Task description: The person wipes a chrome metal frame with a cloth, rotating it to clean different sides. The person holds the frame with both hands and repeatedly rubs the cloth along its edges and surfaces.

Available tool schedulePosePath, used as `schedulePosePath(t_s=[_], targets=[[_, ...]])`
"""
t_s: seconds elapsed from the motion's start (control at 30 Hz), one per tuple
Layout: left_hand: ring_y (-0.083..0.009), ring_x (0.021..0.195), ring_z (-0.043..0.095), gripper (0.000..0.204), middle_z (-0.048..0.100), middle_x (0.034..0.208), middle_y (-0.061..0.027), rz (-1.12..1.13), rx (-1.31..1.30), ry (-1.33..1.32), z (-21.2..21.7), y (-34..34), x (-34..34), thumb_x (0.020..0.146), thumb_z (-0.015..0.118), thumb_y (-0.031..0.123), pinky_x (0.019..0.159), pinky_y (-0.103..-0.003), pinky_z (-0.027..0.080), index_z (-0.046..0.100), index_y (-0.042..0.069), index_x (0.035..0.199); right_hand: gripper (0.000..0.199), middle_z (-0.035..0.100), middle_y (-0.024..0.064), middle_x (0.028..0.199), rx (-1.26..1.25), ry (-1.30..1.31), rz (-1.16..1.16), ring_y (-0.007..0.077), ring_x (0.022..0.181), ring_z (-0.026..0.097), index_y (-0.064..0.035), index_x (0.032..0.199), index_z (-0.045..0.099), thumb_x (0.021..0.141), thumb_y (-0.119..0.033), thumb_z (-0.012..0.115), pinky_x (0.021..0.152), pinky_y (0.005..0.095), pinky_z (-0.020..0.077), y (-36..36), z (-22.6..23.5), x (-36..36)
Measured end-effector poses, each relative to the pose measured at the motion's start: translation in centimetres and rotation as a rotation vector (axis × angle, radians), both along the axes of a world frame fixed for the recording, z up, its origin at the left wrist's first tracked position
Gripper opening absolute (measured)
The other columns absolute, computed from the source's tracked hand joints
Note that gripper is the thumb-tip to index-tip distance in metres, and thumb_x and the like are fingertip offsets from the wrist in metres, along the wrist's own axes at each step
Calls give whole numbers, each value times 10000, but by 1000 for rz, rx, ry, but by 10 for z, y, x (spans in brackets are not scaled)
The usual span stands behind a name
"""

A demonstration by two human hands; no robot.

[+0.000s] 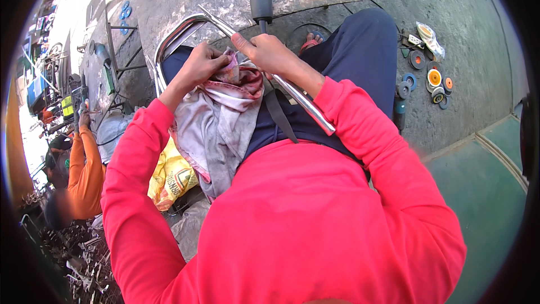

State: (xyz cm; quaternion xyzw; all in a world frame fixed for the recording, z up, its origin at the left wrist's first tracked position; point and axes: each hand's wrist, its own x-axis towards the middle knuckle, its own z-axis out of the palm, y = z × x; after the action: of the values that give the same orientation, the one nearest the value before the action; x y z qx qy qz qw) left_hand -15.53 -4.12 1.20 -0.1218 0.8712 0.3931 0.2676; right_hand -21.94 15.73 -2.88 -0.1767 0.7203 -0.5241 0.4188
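Red sleeves fill the lower frame; at upper centre the right hand (269, 52) grips a shiny, bent chrome tube (304, 101), while the left hand (201, 66) clutches a stained rag (222, 112) against it.

A crumpled yellow sack (171, 177) with a dark green and red printed emblem lay low at the left, beside the grey cloth; its print was partly hidden in the folds. A flat whitish packet (430, 38) with orange and green markings lay on the concrete floor at the upper right, just above the scattered discs.
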Motion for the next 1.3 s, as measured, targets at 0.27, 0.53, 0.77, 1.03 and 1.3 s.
schedulePosePath(t_s=[0.27,0.53,0.77,1.03,1.3], targets=[[-75,515,401,348,447,500,-58,-49,-57,35,-3,-6,3,844,640,240,489,-325,392,625,-102,783,869,561,215,538,66,132,-8,332,546,624,74,544,570,865,-723,441,561,429,495,-1,6,-1],[-42,524,351,368,447,555,47,-8,41,60,-6,8,-4,900,610,201,456,-279,298,585,-89,674,853,543,182,495,60,31,22,310,496,607,53,507,554,877,-707,435,526,419,484,3,10,-4],[-34,523,363,353,452,551,55,-18,-118,9,11,-10,15,897,619,220,453,-285,303,637,-74,702,865,584,214,551,59,29,52,321,517,619,82,586,603,889,-703,405,527,432,487,4,8,-9],[-59,544,439,319,517,543,-22,18,23,44,2,9,-1,875,634,210,489,-316,400,665,-100,807,866,594,228,573,61,36,37,335,540,630,77,577,607,870,-717,424,555,428,502,2,12,-3],[-64,668,497,278,610,701,-24,-89,-63,47,7,14,3,865,641,187,623,-285,446,666,-78,948,939,622,269,670,74,20,39,373,680,660,137,715,647,884,-739,353,648,451,504,5,10,-11]])
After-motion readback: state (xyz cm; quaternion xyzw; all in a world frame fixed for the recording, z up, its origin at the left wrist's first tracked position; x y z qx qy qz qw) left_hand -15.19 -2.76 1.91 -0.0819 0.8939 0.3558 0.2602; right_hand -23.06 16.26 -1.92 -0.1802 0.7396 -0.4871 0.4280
